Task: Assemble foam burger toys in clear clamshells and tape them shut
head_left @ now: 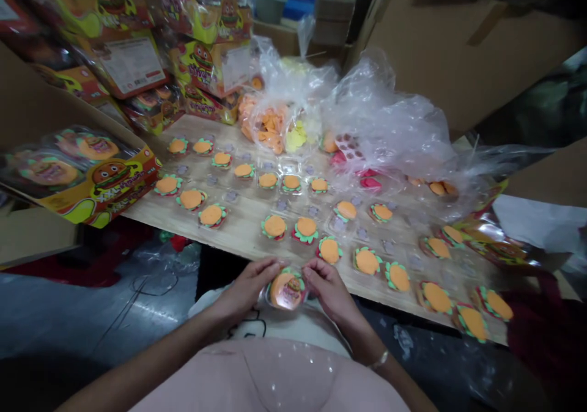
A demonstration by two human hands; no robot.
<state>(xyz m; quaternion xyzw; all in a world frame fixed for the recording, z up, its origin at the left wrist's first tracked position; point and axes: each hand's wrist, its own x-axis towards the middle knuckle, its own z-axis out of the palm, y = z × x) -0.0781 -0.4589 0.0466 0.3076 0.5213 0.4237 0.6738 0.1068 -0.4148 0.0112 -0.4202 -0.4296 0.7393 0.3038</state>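
Observation:
A small clear plastic case holding an orange burger-shaped sweet (pixel 286 290) is gripped between both hands just below the near edge of the wooden board (pixel 243 231). My left hand (pixel 250 285) pinches its left side, and my right hand (pixel 329 290) pinches its right side. Several more burger sweets (pixel 305 228) with orange tops and green frills lie in rows on the board beyond my fingers.
Clear plastic bags (pixel 367 115) with orange and yellow pieces sit at the back of the board. Printed burger packs (pixel 98 183) lie at the left, and more are stacked behind (pixel 202 63). Cardboard boxes (pixel 458 45) stand at the right.

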